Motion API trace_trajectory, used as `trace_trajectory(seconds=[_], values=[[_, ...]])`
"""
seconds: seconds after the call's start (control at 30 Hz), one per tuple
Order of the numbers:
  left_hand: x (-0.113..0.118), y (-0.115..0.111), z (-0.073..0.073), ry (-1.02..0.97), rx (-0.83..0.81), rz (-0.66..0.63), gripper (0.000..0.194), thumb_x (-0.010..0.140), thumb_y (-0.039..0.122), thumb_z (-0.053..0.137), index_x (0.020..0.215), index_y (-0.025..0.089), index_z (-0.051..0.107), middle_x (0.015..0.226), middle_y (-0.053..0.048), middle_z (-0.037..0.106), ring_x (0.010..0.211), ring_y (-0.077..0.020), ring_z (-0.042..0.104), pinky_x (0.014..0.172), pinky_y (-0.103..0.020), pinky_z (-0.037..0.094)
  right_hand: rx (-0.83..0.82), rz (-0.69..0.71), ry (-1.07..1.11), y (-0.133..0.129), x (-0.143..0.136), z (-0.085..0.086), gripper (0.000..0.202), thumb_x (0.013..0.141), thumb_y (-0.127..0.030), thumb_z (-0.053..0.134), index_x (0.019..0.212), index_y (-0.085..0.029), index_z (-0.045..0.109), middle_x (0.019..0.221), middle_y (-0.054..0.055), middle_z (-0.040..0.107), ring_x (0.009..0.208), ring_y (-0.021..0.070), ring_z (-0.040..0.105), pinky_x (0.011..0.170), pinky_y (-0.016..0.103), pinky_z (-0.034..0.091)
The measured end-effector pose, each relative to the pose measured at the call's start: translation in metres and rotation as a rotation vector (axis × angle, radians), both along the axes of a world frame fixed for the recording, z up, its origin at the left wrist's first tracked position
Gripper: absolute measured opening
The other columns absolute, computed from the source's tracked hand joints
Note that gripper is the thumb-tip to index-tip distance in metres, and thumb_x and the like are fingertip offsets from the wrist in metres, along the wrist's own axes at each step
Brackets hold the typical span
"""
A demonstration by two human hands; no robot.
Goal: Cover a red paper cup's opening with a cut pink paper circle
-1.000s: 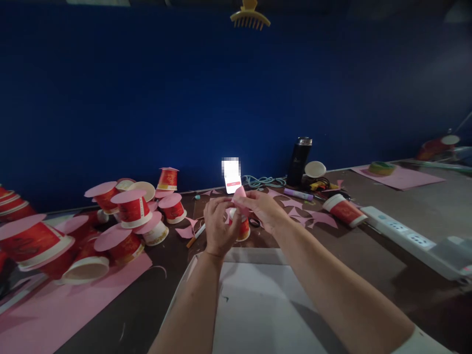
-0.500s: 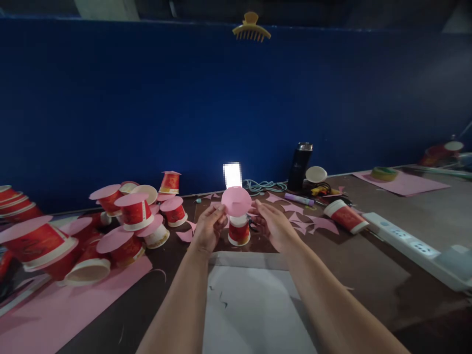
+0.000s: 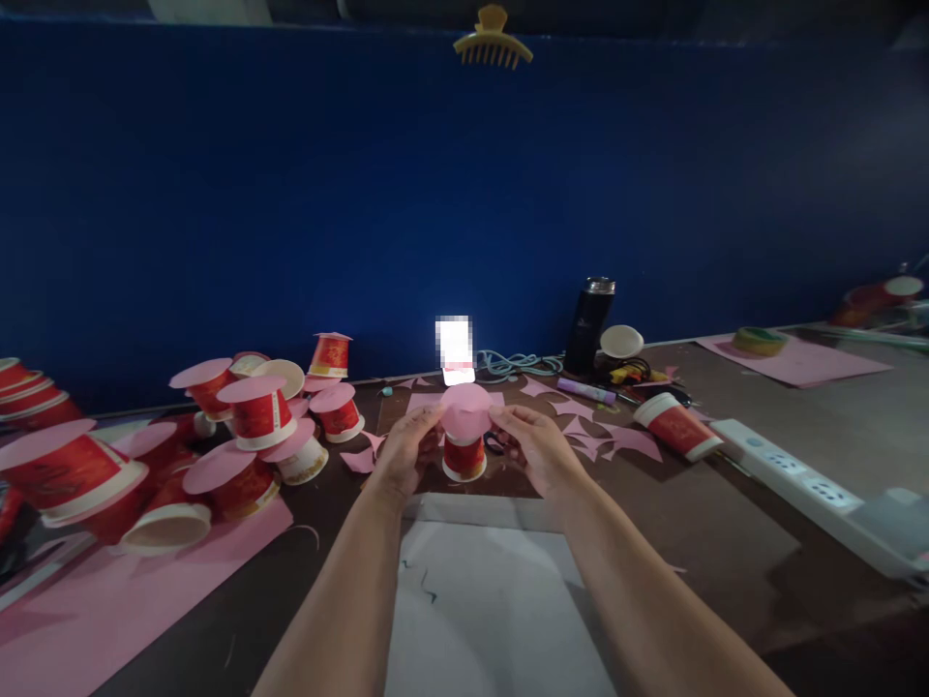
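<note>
A pink paper disc is pinched at its left edge by my left hand and at its right edge by my right hand. Directly below the disc stands a red paper cup; its top is hidden by the disc, so contact between them cannot be made out. Several red cups with pink discs on their flat ends, such as one cup, are crowded at the left. Pink paper scraps lie to the right of my hands.
A white board lies in front of me. At the right are a power strip, a tipped red cup and a black flask. A lit phone leans at the back, and a pink sheet lies left.
Both hands have brought the pink disc lower, over the red cup. The disc no longer overlaps the bottom of the lit phone. The view has shifted slightly.
</note>
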State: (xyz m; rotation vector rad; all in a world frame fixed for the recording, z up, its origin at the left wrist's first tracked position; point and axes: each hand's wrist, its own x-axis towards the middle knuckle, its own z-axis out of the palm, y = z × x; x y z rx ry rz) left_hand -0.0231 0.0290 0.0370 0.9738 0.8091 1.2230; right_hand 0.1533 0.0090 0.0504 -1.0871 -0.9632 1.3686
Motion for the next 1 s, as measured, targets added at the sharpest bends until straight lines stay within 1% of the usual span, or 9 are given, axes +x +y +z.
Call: trace_trajectory(seconds=[0.1, 0.17, 0.3, 0.37, 0.5, 0.57, 0.67, 0.8, 1.0], values=[[0.001, -0.001, 0.001, -0.006, -0.029, 0.008, 0.036, 0.065, 0.047, 0.072, 0.075, 0.015, 0.058, 0.055, 0.005, 0.048, 0.044, -0.0045, 0.041, 0.042, -0.017, 0.027, 0.004, 0.009, -0.045, -0.002, 0.0, -0.001, 0.035, 0.061, -0.049, 0.074, 0.068, -0.017, 0.06, 0.055, -0.004, 0.05, 0.044, 0.0051, 0.037, 0.041, 0.02, 0.023], [0.001, -0.003, 0.002, -0.003, -0.026, -0.019, 0.035, 0.065, 0.044, 0.073, 0.074, 0.014, 0.059, 0.053, 0.005, 0.049, 0.045, -0.0048, 0.043, 0.043, -0.017, 0.029, 0.017, 0.024, -0.083, -0.003, -0.001, -0.001, 0.035, 0.061, -0.049, 0.074, 0.069, -0.017, 0.061, 0.056, -0.004, 0.051, 0.045, 0.0053, 0.037, 0.041, 0.02, 0.022], [0.002, -0.006, 0.007, 0.041, -0.054, -0.078, 0.036, 0.063, 0.038, 0.076, 0.085, 0.012, 0.064, 0.063, 0.0, 0.061, 0.054, -0.0092, 0.054, 0.05, -0.02, 0.04, 0.065, 0.08, -0.102, -0.005, -0.003, -0.002, 0.036, 0.062, -0.05, 0.074, 0.066, -0.017, 0.06, 0.054, -0.004, 0.049, 0.046, 0.0056, 0.035, 0.042, 0.02, 0.023], [0.002, -0.007, 0.009, 0.054, -0.075, -0.078, 0.037, 0.062, 0.036, 0.077, 0.087, 0.012, 0.065, 0.068, -0.002, 0.064, 0.057, -0.0103, 0.057, 0.053, -0.021, 0.043, 0.081, 0.089, -0.08, -0.006, -0.004, -0.003, 0.036, 0.062, -0.051, 0.073, 0.064, -0.018, 0.059, 0.053, -0.005, 0.048, 0.045, 0.0055, 0.034, 0.043, 0.021, 0.023], [0.002, -0.006, 0.009, 0.05, -0.083, -0.047, 0.036, 0.061, 0.037, 0.078, 0.083, 0.012, 0.065, 0.068, -0.002, 0.065, 0.057, -0.0096, 0.057, 0.052, -0.019, 0.043, 0.052, 0.158, -0.059, -0.007, -0.005, -0.002, 0.034, 0.064, -0.05, 0.072, 0.068, -0.018, 0.061, 0.055, -0.005, 0.051, 0.044, 0.0045, 0.034, 0.044, 0.021, 0.024], [0.003, -0.007, 0.009, 0.045, -0.087, -0.062, 0.037, 0.061, 0.038, 0.077, 0.084, 0.012, 0.066, 0.07, -0.003, 0.066, 0.059, -0.0109, 0.059, 0.054, -0.02, 0.045, 0.046, 0.192, -0.037, -0.008, -0.006, -0.001, 0.034, 0.063, -0.049, 0.073, 0.067, -0.018, 0.061, 0.056, -0.005, 0.052, 0.044, 0.0048, 0.036, 0.044, 0.021, 0.025], [0.005, -0.009, 0.013, 0.044, -0.11, -0.091, 0.037, 0.062, 0.038, 0.077, 0.086, 0.011, 0.067, 0.072, -0.005, 0.067, 0.061, -0.0128, 0.061, 0.056, -0.023, 0.047, 0.02, 0.179, -0.003, -0.009, -0.009, 0.0, 0.035, 0.06, -0.048, 0.075, 0.063, -0.018, 0.057, 0.054, -0.005, 0.05, 0.044, 0.0051, 0.037, 0.044, 0.021, 0.026], [0.006, -0.013, 0.021, 0.046, -0.122, -0.103, 0.039, 0.06, 0.034, 0.079, 0.089, 0.01, 0.068, 0.071, -0.007, 0.068, 0.06, -0.0147, 0.061, 0.056, -0.025, 0.048, -0.037, 0.143, 0.004, -0.011, -0.01, 0.002, 0.037, 0.058, -0.046, 0.077, 0.062, -0.017, 0.056, 0.054, -0.005, 0.049, 0.045, 0.005, 0.039, 0.045, 0.02, 0.027], [0.004, -0.015, 0.025, 0.052, -0.106, -0.124, 0.04, 0.062, 0.034, 0.078, 0.092, 0.01, 0.068, 0.073, -0.008, 0.068, 0.064, -0.0169, 0.063, 0.056, -0.026, 0.049, -0.014, 0.178, 0.021, -0.012, -0.009, 0.003, 0.033, 0.062, -0.044, 0.076, 0.065, -0.017, 0.057, 0.057, -0.004, 0.052, 0.048, 0.0058, 0.043, 0.047, 0.019, 0.032]])
